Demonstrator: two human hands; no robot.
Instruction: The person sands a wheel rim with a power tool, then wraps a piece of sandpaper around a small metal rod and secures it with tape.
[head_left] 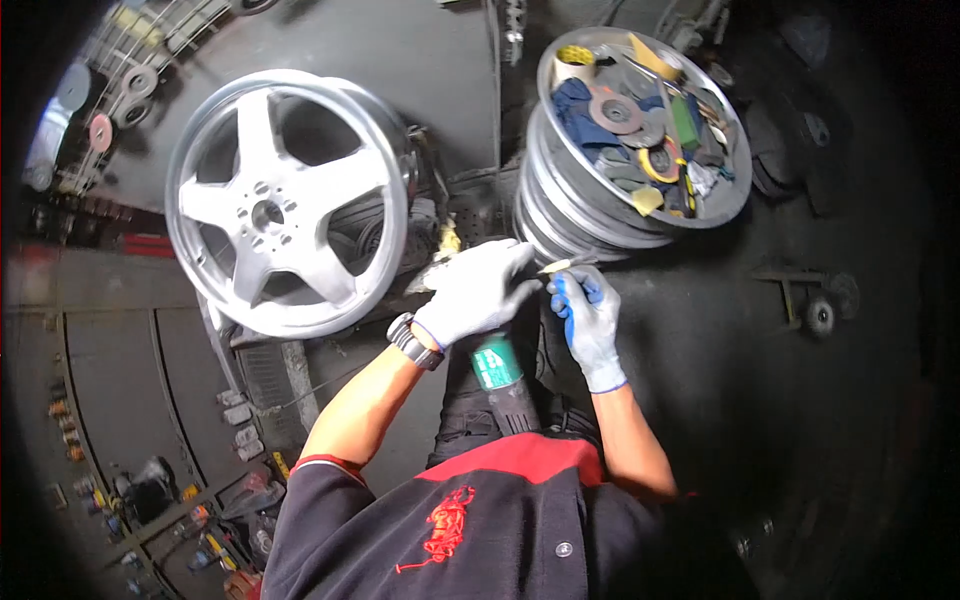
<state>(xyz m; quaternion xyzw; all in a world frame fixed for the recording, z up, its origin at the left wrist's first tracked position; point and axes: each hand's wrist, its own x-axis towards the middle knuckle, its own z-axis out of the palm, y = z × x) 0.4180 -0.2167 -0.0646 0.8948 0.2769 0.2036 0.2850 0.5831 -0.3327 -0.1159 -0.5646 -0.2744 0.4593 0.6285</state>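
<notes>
Both my hands wear light gloves and are close together in front of my chest. My left hand [475,290] lies above a green power tool [497,362], its fingers partly bent; whether it grips the tool is hidden. My right hand [588,312], in a glove with blue on the palm side, pinches a thin pale stick-like piece [562,266] between thumb and fingers. To the left of my hands stands a silver five-spoke wheel rim [255,208]. A crumpled whitish and yellow piece [440,262] lies just behind my left hand.
Stacked rims [580,215] stand at the upper right, the top one holding discs, tape rolls, cloth and tools. Abrasive discs [137,82] hang on a rack at the upper left. Racks with small items [170,490] are at the lower left; a small wheel [821,316] is at the right.
</notes>
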